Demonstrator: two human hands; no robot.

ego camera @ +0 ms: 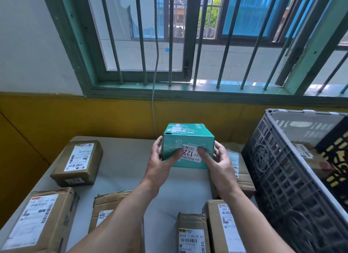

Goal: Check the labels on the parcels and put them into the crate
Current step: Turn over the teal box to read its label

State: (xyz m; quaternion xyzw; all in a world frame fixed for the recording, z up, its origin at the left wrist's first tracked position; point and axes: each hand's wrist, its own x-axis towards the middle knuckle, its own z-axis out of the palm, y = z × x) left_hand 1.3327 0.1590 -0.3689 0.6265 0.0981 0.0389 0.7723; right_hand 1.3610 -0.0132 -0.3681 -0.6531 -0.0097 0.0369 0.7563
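At the near edge of the bench, brown parcels not yet dealt with: a large one with a white label at the near left corner, a crumpled one just beside it, then two more labelled ones side by side near the right. Above mid-bench, both hands closed around one teal box: left hand cupping its left side, right hand its right, thumbs pressed on the near face to either side of a white label turned toward the viewer. Box held clear of the surface, tilted back. Likely the checking step, label being read. Further back, another brown parcel toward the far left corner and one partly hidden behind the right hand. At the right edge, the grey lattice crate, already holding parcels. Next move: carrying the box rightward, lifting over the crate's tall near wall, lowering into whatever free space remains, then releasing.
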